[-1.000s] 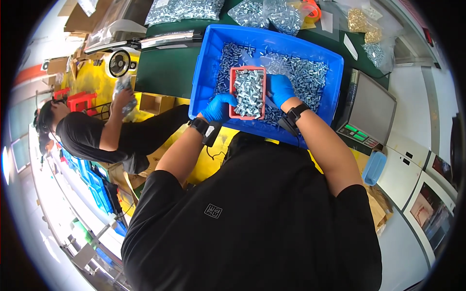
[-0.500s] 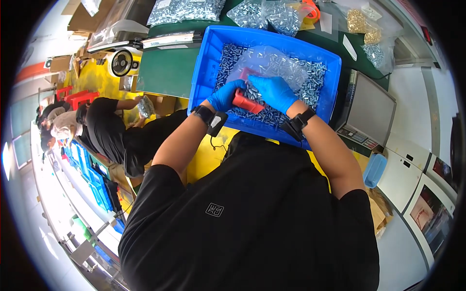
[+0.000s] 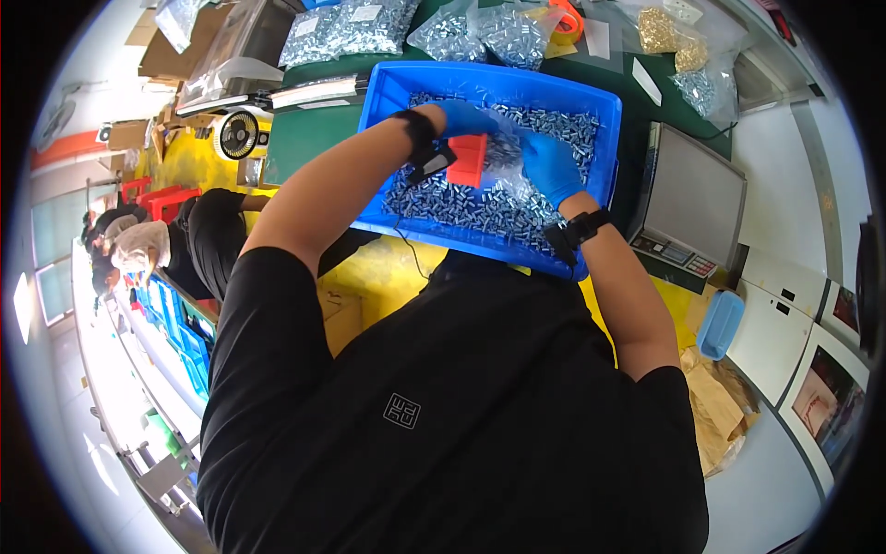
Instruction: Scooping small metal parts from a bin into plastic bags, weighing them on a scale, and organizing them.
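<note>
A blue plastic bin (image 3: 604,166) holds a great many small silvery metal cylinders (image 3: 443,208). Over them is a small red plastic box (image 3: 467,160), tilted on end. My left hand (image 3: 466,118), in a blue glove, closes on its far end; the fingertips are partly hidden. A clear plastic bag (image 3: 504,150) with metal cylinders in it lies against the box's right side. Closed at the bag's right edge is my gloved right hand (image 3: 551,166), its fingers bent and pinching the plastic.
Filled clear bags (image 3: 355,28) line the green table's far side, with an orange tape roll (image 3: 568,20) beside them. A weighing scale (image 3: 692,198) stands right of the bin. At left are a small fan (image 3: 237,135) and seated people (image 3: 138,245).
My left hand has moved away from me and turned the red box upright on end. My right hand has shifted right, to the bag's edge. The view has shifted somewhat.
</note>
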Demonstrator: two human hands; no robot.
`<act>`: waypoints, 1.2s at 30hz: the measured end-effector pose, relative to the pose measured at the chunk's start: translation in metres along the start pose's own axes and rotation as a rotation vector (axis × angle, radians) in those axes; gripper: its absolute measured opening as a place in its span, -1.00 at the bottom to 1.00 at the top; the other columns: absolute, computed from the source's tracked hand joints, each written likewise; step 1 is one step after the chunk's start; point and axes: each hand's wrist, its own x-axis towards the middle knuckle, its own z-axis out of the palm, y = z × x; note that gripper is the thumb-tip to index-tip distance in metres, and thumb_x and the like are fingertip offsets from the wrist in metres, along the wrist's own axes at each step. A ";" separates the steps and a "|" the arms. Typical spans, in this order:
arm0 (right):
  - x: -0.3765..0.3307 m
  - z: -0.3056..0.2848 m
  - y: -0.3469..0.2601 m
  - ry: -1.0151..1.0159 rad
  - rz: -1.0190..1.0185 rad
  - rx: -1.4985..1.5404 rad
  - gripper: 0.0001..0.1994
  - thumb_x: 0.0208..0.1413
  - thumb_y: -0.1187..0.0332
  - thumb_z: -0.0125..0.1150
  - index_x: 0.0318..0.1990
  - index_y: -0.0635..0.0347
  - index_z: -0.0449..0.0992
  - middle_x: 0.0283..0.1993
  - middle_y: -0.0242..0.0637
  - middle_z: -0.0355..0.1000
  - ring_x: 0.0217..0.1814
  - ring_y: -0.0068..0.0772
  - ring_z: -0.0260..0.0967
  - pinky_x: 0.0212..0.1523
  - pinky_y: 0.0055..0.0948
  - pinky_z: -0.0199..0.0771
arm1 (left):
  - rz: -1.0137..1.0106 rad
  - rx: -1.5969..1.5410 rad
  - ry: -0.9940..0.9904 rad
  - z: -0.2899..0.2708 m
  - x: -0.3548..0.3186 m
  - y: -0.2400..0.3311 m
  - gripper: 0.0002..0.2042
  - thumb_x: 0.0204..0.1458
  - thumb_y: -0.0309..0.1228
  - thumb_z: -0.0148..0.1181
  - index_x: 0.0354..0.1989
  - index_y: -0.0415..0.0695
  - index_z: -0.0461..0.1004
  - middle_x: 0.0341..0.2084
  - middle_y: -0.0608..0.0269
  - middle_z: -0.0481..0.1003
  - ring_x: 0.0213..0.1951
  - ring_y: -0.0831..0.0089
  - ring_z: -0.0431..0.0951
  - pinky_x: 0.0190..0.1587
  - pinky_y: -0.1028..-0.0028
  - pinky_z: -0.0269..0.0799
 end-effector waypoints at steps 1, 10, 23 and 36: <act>-0.003 0.001 0.007 0.018 -0.024 -0.124 -0.74 0.25 0.25 0.07 -0.04 0.09 0.59 -0.37 0.04 0.52 -0.38 -0.07 0.55 -0.36 -0.20 0.49 | 0.000 0.002 -0.005 -0.001 0.004 0.016 -0.43 0.02 0.11 0.13 0.02 -0.12 0.54 -0.08 0.07 0.57 -0.07 0.19 0.57 0.06 0.32 0.39; -0.019 -0.020 -0.005 0.063 -0.050 -0.480 -0.60 0.06 0.36 0.11 0.10 0.05 0.50 -0.15 -0.03 0.53 -0.35 0.01 0.51 -0.31 -0.08 0.51 | -0.166 0.416 0.084 0.017 -0.020 0.049 -0.34 -0.03 0.23 0.03 -0.12 -0.20 0.57 -0.13 -0.11 0.56 -0.13 -0.06 0.58 -0.02 0.16 0.46; -0.013 0.030 0.003 -0.203 -0.252 -0.608 -0.84 -0.05 0.47 0.11 -0.31 0.29 0.54 -0.30 0.06 0.48 -0.34 0.13 0.52 -0.34 -0.03 0.54 | -0.065 -0.816 0.346 0.017 -0.166 -0.027 -0.44 0.08 -0.23 0.25 0.16 -0.35 0.34 -0.08 0.01 0.53 -0.09 0.34 0.57 -0.05 0.40 0.49; 0.024 0.011 -0.037 -0.211 -0.277 -0.511 -0.80 0.04 0.31 0.08 -0.51 0.17 0.57 -0.46 0.00 0.48 -0.38 0.08 0.48 -0.32 -0.06 0.49 | -0.361 -0.239 0.642 0.094 -0.061 -0.133 -0.16 -0.19 0.01 0.38 0.15 -0.39 0.22 -0.12 -0.29 0.52 -0.07 -0.16 0.56 -0.03 0.13 0.50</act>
